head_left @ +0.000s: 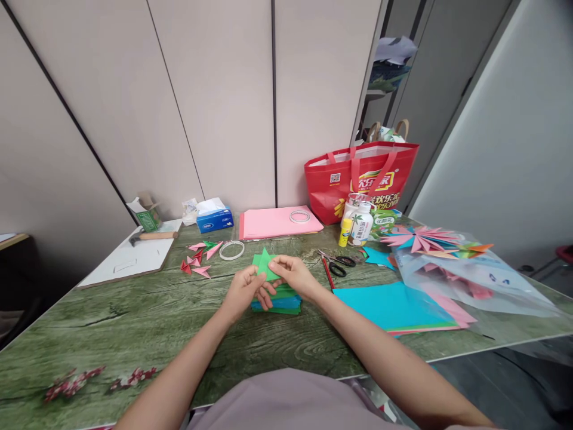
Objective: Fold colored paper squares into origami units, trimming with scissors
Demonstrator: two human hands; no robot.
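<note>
Between my two hands is a small piece of green paper folded to a pointed triangle. My left hand pinches its left side, with the thumb on the front. My right hand grips its right side between thumb and fingers. Below and just behind the hands lies a stack of green and blue paper pieces, partly hidden by them. Left of the hands sit several small folded paper pieces in red, pink and green, beside a roll of clear tape.
Pink sheets with a tape ring lie at the back. Scissors, a red pencil, a glue stick, a white bottle and blue sheets are on the right. A hammer rests on a white board at left.
</note>
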